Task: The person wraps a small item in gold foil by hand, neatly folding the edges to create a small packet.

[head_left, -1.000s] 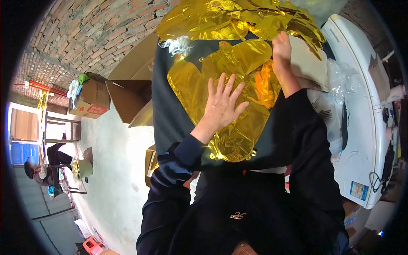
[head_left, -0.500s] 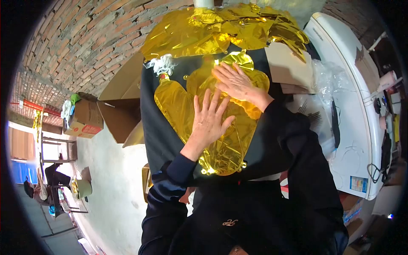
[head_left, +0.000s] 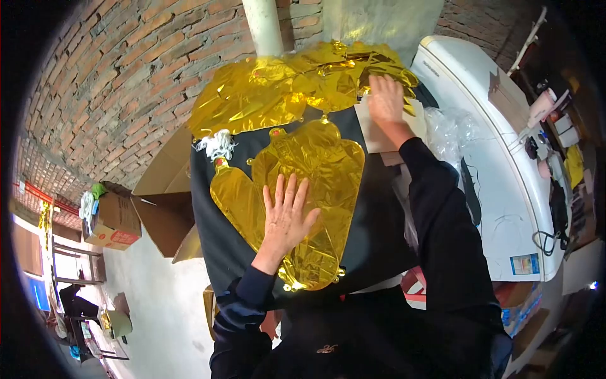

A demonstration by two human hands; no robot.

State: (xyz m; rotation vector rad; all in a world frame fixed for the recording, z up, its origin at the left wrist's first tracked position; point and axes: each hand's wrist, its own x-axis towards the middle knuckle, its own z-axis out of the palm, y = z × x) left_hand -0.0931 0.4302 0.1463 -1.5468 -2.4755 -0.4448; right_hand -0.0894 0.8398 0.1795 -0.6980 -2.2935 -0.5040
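A flat gold foil balloon [head_left: 328, 183] lies on the black cloth [head_left: 385, 215] in front of me. My left hand [head_left: 286, 218] rests palm down on it, fingers spread. At the back right, my right hand [head_left: 385, 101] reaches to the edge of a pile of gold foil [head_left: 252, 95], above a piece of cardboard [head_left: 379, 129]. Its fingers are stretched out, their tips over the foil; nothing is visibly held. A bundle of white string [head_left: 216, 145] lies at the cloth's left edge, near the balloon's narrow neck.
An open cardboard box [head_left: 165, 211] stands left of the cloth, another box [head_left: 113, 221] beyond it. On the right are crumpled clear plastic [head_left: 447, 129] and a white appliance [head_left: 505, 189]. A brick wall [head_left: 126, 82] and a pipe [head_left: 262, 28] are behind.
My right hand has left the balloon and moved up and right to the foil pile. The balloon's top now lies flatter. My left hand stays on it, and the view has shifted.
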